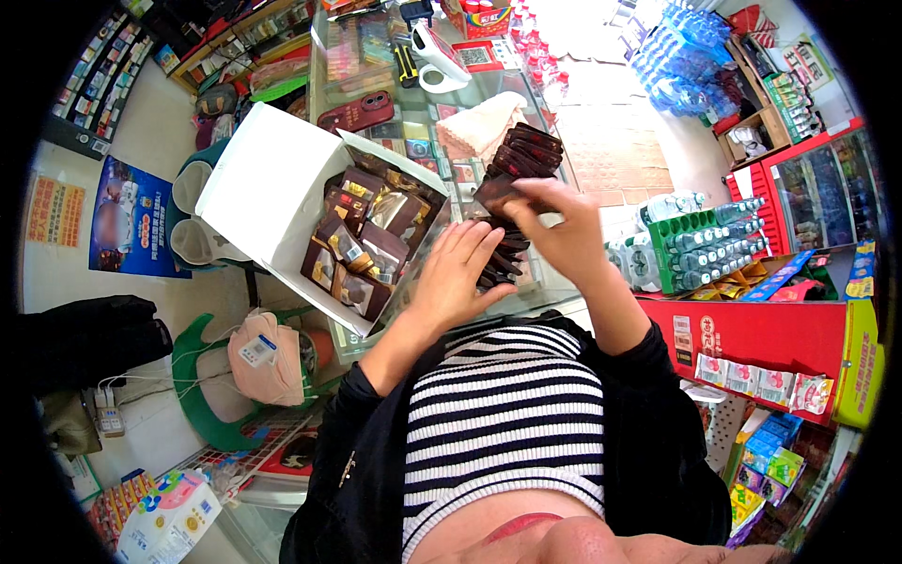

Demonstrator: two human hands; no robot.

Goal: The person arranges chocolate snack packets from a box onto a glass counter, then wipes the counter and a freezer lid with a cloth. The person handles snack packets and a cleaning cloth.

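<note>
Between thumb and fingers, my right hand [564,226] holds a flat dark-brown packet [498,193] above the glass counter. My left hand [456,273] lies beside it with fingers stretched out and thumb apart, partly over a row of dark packets [501,266]; what its palm touches is hidden. Just beyond my right hand, a stack of shiny dark-brown and red packets [528,150] stands on the counter. Left of my hands sits an open white carton [272,183] with its flap up. Several brown and gold packets [371,235] lie loosely inside it.
A peach cloth [481,124], a dark-red phone [359,111] and a white device on a stand [440,58] are on the glass counter [423,103]. To the right, a green crate of bottles [705,249] stands above a red display. A green chair [202,395] is at left.
</note>
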